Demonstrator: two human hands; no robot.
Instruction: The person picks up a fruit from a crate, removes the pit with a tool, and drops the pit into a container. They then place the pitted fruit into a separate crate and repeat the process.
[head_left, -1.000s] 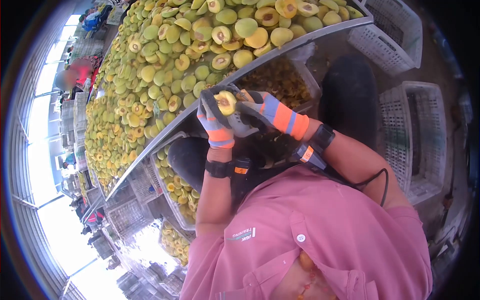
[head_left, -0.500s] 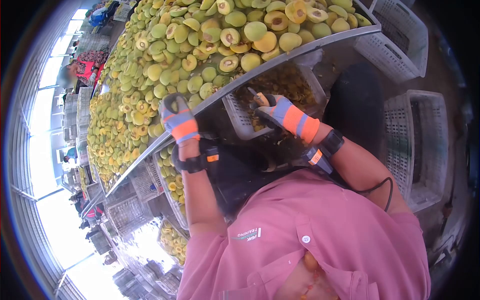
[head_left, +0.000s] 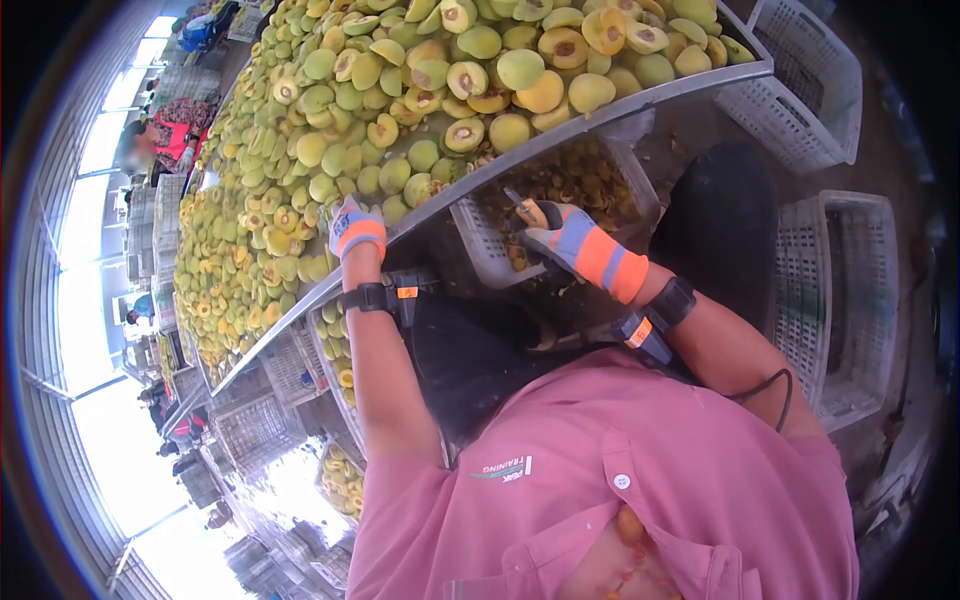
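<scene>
My left hand (head_left: 356,226), in a grey, orange and blue glove, lies back upward over the near rim of the table, at the edge of a heap of green-yellow, apricot-like fruit (head_left: 310,150). Its fingertips are hard to make out against the fruit, so a grip cannot be confirmed. Many of the fruits are halved, with brown pits or hollows showing. In my gloved right hand (head_left: 580,243) is a small knife (head_left: 528,211) with a wooden handle, its short blade pointing up and left. That hand hovers above a white crate (head_left: 480,240) of brownish-yellow scraps.
A raised metal rim (head_left: 610,108) borders the sloping fruit table. White plastic crates (head_left: 880,300) stand at the right, another crate (head_left: 790,130) at the upper right. More fruit-filled crates are below left. A person in a red apron (head_left: 178,138) is at the far left.
My left hand has turned from a curled, ring-like pose to back upward at the heap's edge. The right hand has shifted slightly right and down, still with the knife.
</scene>
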